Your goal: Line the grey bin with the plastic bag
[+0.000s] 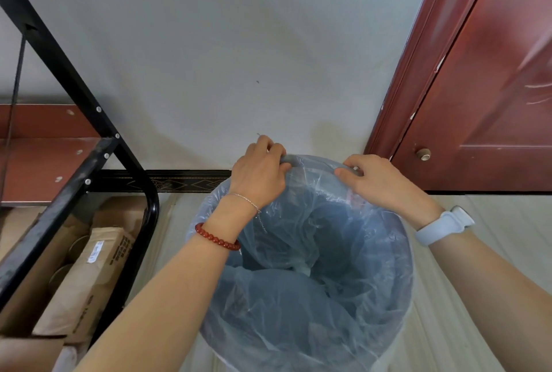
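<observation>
A round grey bin [291, 159] stands on the floor below me, close to the wall. A thin clear plastic bag [313, 297] sits inside it, and its edge is folded over the near and side rim. At the far rim my left hand [260, 174] pinches the bag's edge against the bare grey rim. My right hand [379, 180] grips the bag's edge at the far right of the rim. Between the two hands the film is stretched and a short stretch of bare rim shows.
A black metal rack [71, 144] stands at the left, with cardboard boxes [98, 264] under it. A dark red door [490, 108] is at the right. The white wall [239, 43] with a dark skirting strip lies just behind the bin.
</observation>
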